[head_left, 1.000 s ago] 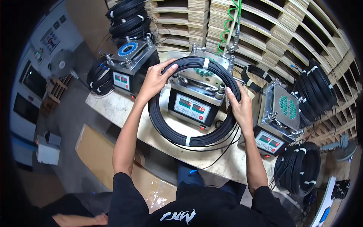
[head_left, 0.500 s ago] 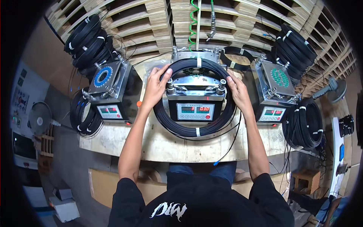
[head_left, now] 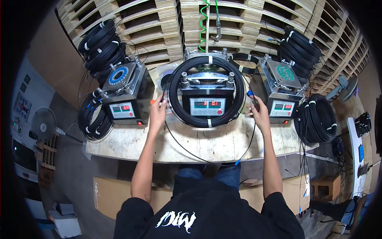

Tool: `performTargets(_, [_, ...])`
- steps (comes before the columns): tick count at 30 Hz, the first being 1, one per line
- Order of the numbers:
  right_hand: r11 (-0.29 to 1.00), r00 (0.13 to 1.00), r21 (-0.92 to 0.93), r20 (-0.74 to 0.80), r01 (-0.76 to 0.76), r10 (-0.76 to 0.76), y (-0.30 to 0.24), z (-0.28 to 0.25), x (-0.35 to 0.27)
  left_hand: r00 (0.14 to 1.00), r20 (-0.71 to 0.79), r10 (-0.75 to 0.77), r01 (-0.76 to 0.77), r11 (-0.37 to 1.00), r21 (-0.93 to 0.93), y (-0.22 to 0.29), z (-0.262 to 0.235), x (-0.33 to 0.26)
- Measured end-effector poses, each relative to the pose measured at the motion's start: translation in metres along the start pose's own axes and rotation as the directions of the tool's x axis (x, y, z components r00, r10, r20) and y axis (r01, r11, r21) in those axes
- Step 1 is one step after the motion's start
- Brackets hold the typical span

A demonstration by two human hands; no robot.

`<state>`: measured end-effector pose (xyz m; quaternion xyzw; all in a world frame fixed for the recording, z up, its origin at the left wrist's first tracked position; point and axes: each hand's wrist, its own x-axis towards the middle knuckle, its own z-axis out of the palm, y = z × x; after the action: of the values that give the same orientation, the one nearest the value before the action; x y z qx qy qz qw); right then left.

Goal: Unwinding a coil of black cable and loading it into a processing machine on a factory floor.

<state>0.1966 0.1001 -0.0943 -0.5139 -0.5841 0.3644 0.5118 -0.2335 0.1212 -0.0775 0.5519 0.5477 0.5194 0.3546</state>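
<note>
A coil of thin black cable (head_left: pixel 175 106), bound with white bands, encircles the front of the middle press-like machine (head_left: pixel 230 97). My left hand (head_left: pixel 157 114) is just left of the coil, its fingers apart and close to a loose strand. To the right of it, my right hand (head_left: pixel 259 113) has bent, spread fingers beside another loose strand; neither hand grips the coil. The loose cable hangs over the table's front edge, and a blue connector (head_left: pixel 237 162) shows there. A round blue knob (head_left: pixel 250 93) is by my right fingertips, an orange one (head_left: pixel 152 102) by my left hand.
Similar machines stand on the left (head_left: pixel 123 108) and right (head_left: pixel 281 108) of the wooden table (head_left: pixel 119 144). Stacks of black cable coils (head_left: pixel 100 47) flank them. Wooden pallets (head_left: pixel 153 24) rise behind, with a green air hose (head_left: pixel 203 24) hanging down. Cardboard (head_left: pixel 113 194) lies below.
Both hands have let go of the coil and moved down and outward. The coil sits slightly higher around the machine. A loose strand now hangs in a loop before it.
</note>
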Motion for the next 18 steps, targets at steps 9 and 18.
performTargets(9, [0.975, 0.965, 0.213, -0.235, -0.069, 0.119, 0.013, 0.032, -0.140, 0.954, 0.216, 0.208, -0.290, 0.827, 0.482, -0.047, 0.005, -0.165])
performTargets(18, [0.996, 0.998, -0.073, 0.010, 0.058, -0.057, -0.004, 0.059, -0.153, 0.772, 0.632, -0.063, -0.589, 0.302, 0.750, -0.027, -0.019, -0.188])
